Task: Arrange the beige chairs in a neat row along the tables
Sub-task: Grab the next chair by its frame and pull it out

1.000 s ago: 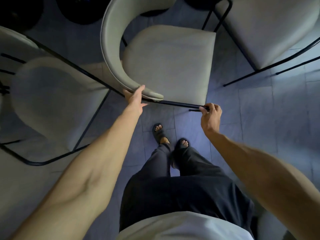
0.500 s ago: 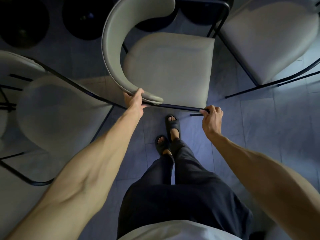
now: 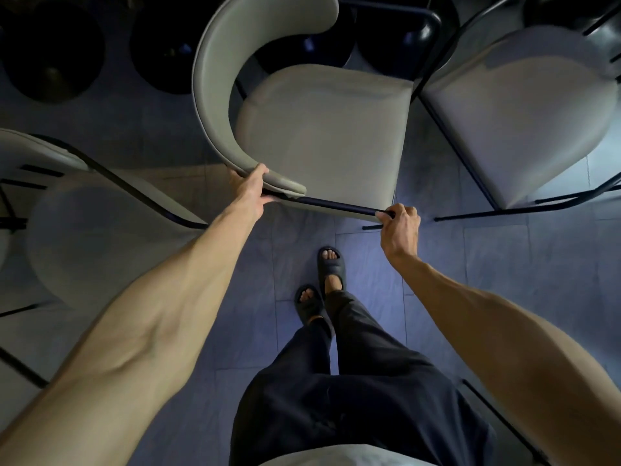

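Observation:
A beige chair (image 3: 322,129) with a curved backrest and black tube frame stands straight ahead of me, its seat facing right. My left hand (image 3: 250,190) grips the near end of its backrest, thumb on top. My right hand (image 3: 400,223) is curled round the black frame tube at the seat's near right corner. A second beige chair (image 3: 524,122) stands close on the right, almost touching the first. A third beige chair (image 3: 87,243) sits at the left, partly behind my left forearm.
Round black table bases (image 3: 50,58) stand on the floor beyond the chairs at the top. My sandalled feet (image 3: 322,280) are on the grey tiled floor (image 3: 504,280) just below the held chair. Another black chair frame (image 3: 497,418) shows at the lower right.
The held chair has shifted away from me and toward the right-hand chair. My left hand went from open against the backrest to gripping it. My feet have stepped forward.

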